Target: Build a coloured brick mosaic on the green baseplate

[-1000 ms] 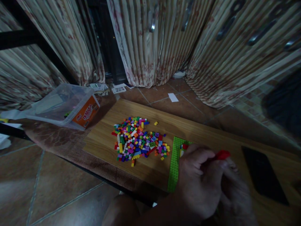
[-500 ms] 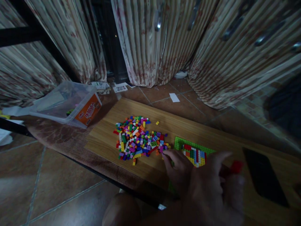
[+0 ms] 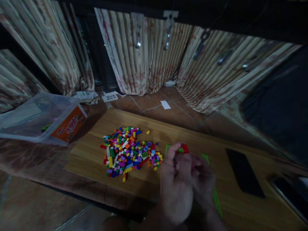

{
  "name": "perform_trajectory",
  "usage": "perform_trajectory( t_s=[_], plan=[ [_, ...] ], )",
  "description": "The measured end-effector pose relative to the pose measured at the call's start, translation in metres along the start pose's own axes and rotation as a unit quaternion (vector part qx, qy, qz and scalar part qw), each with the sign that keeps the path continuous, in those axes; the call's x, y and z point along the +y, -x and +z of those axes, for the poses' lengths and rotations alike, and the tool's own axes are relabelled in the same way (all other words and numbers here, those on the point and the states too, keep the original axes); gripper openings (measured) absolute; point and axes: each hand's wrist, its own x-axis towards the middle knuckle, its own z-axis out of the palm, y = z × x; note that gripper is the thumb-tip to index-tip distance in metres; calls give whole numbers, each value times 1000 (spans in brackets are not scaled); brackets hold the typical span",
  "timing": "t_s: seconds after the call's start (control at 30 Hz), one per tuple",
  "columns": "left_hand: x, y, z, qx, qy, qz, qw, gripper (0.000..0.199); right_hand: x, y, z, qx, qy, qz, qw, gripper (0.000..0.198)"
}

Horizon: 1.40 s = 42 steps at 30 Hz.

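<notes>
My left hand (image 3: 176, 184) is closed, with a red toy brick (image 3: 184, 148) pinched at its fingertips. Close against it on the right is my right hand (image 3: 204, 178), its fingers curled in and partly hidden; whatever they hold cannot be made out. Both hands hover over a green studded baseplate (image 3: 218, 200), which shows only at its edges. The bricks built onto that plate are hidden behind the hands. To the left lies a loose heap of small coloured bricks (image 3: 130, 154).
A wooden board (image 3: 93, 157) carries the bricks and plate. At the right lie a flat black slab (image 3: 244, 171) and a phone-like device (image 3: 290, 195). A clear plastic bin (image 3: 40, 134) with an orange label stands left. Striped curtains (image 3: 144, 64) hang behind.
My right hand has left the edge of the brick heap and come together with my left hand above the baseplate. The red brick moved left with my left hand. The view has shifted right.
</notes>
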Motion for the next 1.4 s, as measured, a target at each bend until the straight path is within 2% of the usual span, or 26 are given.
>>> perform_trajectory(
  t_s=[0.07, 0.1, 0.17, 0.23, 0.3, 0.4, 0.57, 0.73, 0.83, 0.93, 1.03, 1.1, 1.27, 1.4],
  plan=[
    [2, -5, -4, 13, 2, -19, 1000, 32, -4, -6, -14, 13, -65, 37, 997, 27],
    [1, -7, -6, 12, -6, -28, 1000, 29, -7, -8, -21, -5, -93, 50, 994, 32],
    [-2, -9, -7, -7, -34, -41, 999, 22, -14, -10, -32, -83, -116, 60, 988, 44],
    [-5, -10, -8, -39, -79, -47, 995, 15, -19, -11, -41, -156, -94, 43, 982, 52],
    [-9, -10, -8, -70, -118, -51, 989, 12, -21, -12, -46, -190, -61, 19, 980, 53],
    [-15, -10, -8, -90, -141, -64, 984, 12, -18, -14, -51, -194, -17, -12, 981, 48],
    [-27, -11, -5, -39, -129, -71, 988, 14, -13, -14, -52, -159, 81, -45, 983, 58],
    [-32, -11, -3, -19, -93, -81, 992, 18, -10, -12, -45, -133, 103, -77, 983, 49],
    [-28, -12, -5, 0, -101, -86, 991, 21, -4, -15, -48, -116, 104, -74, 985, 47],
    [-18, -18, -12, 55, -102, -54, 992, 24, 7, -20, -56, -107, 122, -44, 986, 49],
    [-9, -26, -22, 115, -89, -30, 989, 26, 19, -22, -60, -132, 157, -6, 979, 49],
    [-5, -30, -26, 135, -72, -26, 988, 27, 26, -22, -59, -154, 176, 9, 972, 47],
    [-10, -30, -26, 131, -46, -46, 989, 25, 35, -22, -50, -175, 178, -14, 968, 47],
    [-12, -27, -23, 107, -33, -67, 991, 32, 40, -23, -46, -195, 190, -18, 962, 47]
  ],
)
